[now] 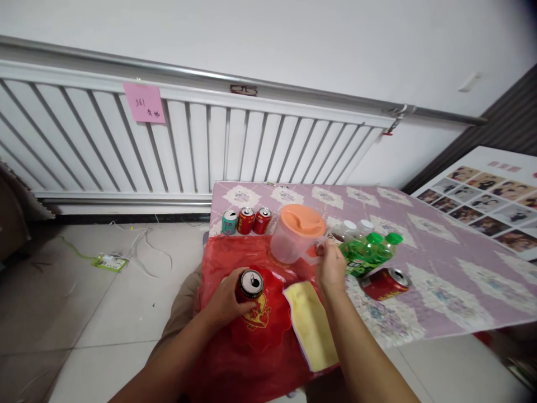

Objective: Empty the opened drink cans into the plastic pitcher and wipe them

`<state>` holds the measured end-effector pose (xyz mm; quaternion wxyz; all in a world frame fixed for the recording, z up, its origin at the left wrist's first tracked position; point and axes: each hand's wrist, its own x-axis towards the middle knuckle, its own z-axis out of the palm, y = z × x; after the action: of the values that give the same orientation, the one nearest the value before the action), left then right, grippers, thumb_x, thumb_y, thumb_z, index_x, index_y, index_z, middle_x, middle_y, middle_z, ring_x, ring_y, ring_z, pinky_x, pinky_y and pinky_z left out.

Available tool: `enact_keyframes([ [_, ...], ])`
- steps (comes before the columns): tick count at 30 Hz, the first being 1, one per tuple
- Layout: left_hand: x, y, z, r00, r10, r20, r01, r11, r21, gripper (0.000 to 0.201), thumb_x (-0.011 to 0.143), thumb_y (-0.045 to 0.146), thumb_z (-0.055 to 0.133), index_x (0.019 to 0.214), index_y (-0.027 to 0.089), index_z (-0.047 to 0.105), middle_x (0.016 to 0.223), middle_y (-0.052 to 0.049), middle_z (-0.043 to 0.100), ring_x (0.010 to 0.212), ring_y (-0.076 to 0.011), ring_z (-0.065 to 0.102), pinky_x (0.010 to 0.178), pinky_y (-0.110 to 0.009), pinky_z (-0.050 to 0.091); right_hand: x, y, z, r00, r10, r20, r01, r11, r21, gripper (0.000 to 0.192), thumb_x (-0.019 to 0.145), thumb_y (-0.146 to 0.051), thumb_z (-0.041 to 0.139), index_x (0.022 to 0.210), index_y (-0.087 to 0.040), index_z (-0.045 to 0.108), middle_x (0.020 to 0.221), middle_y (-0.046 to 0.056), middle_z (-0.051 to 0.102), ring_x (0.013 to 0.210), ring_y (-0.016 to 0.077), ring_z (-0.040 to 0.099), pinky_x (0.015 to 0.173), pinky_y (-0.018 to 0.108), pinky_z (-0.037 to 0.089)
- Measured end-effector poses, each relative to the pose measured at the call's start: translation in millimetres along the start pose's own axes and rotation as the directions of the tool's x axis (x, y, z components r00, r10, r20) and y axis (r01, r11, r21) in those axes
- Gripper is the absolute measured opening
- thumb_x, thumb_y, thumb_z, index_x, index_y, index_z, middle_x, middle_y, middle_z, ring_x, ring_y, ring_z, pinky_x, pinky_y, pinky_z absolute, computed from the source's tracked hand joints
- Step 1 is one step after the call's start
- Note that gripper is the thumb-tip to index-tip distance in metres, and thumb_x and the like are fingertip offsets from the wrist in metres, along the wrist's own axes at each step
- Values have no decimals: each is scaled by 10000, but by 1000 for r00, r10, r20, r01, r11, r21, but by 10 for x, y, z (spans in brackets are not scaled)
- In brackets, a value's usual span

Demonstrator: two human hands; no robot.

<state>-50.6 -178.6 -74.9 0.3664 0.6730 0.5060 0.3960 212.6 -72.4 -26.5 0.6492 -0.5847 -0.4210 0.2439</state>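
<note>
My left hand (224,302) is wrapped round a dark drink can (251,284) with an opened top, held over a red scalloped plate (274,327) with a yellow design. My right hand (333,267) grips the handle of a clear plastic pitcher (287,242), which has an orange lid (302,220). The pitcher looks upright at the back of the red plastic sheet; I see no liquid in it. A folded yellow cloth (312,324) lies between the plate and my right forearm.
At the back left stand a teal can (229,223) and two red cans (245,221). Right of my right hand are several bottles with green labels (363,254) and a red can (385,284) on its side. A white radiator (251,145) runs behind the table (457,280).
</note>
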Motion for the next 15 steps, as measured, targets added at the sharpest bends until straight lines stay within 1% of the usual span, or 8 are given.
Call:
enact_keyframes([
  [3, -2, 4, 4, 1000, -15, -10, 15, 1000, 0, 734, 629, 170, 807, 1296, 247, 509, 1329, -74, 619, 1222, -288, 580, 1087, -463, 445, -13, 83, -8, 999, 34, -40, -33, 999, 15, 367, 761, -596, 489, 670, -240, 479, 604, -57, 496, 589, 135, 476, 604, 281, 422],
  [5, -2, 8, 6, 1000, -13, -10, 13, 1000, -1, 734, 631, 167, 806, 1297, 246, 509, 1332, -73, 619, 1227, -283, 582, 1089, -457, 449, -21, 95, -33, 998, 60, -25, -60, 998, 16, 377, 770, -596, 501, 676, -231, 503, 614, -50, 518, 591, 135, 488, 609, 281, 432],
  [7, -1, 16, 7, 1000, -14, -10, 14, 1000, 4, 728, 627, 167, 809, 1288, 241, 513, 1327, -73, 624, 1227, -279, 586, 1092, -449, 451, -33, 81, -84, 997, 81, 12, -81, 997, 5, 399, 772, -603, 527, 716, -209, 564, 655, -28, 574, 621, 143, 527, 630, 286, 453],
  [8, 0, 20, 7, 1000, -16, -10, 16, 1000, 8, 726, 626, 169, 812, 1284, 240, 514, 1323, -72, 627, 1226, -278, 588, 1093, -446, 452, -44, 70, -123, 996, 88, 32, -88, 996, -4, 419, 775, -610, 534, 769, -197, 602, 705, -9, 616, 657, 153, 559, 649, 291, 468],
  [10, 2, 26, 8, 1000, -18, -9, 18, 1000, 12, 725, 631, 178, 818, 1283, 246, 507, 1322, -71, 627, 1228, -275, 587, 1094, -449, 453, -88, 54, -231, 994, 91, 54, -90, 996, -27, 470, 791, -619, 528, 933, -187, 647, 861, 30, 683, 767, 176, 617, 697, 303, 493],
  [12, 2, 22, 11, 1000, -11, -8, 12, 1000, 9, 724, 641, 187, 819, 1286, 255, 497, 1322, -69, 624, 1233, -273, 585, 1099, -459, 449, -172, 61, -370, 995, 85, 50, -82, 995, -60, 496, 802, -600, 541, 1083, -200, 628, 1011, 49, 693, 874, 188, 637, 757, 316, 505],
  [13, 2, 16, 14, 1000, -9, -8, 9, 1000, 6, 721, 646, 187, 818, 1286, 258, 493, 1321, -69, 623, 1236, -271, 583, 1103, -463, 446, -231, 73, -443, 996, 79, 44, -75, 994, -82, 502, 800, -583, 559, 1127, -206, 612, 1053, 52, 686, 910, 191, 635, 794, 326, 504],
  [15, -2, 0, 21, 1000, -10, -8, 10, 1000, 0, 719, 648, 179, 815, 1284, 261, 490, 1321, -68, 621, 1244, -269, 577, 1113, -465, 437, -384, 103, -573, 996, 70, 50, -63, 990, -130, 493, 784, -547, 606, 1138, -205, 608, 1062, 58, 678, 940, 202, 627, 859, 357, 493],
])
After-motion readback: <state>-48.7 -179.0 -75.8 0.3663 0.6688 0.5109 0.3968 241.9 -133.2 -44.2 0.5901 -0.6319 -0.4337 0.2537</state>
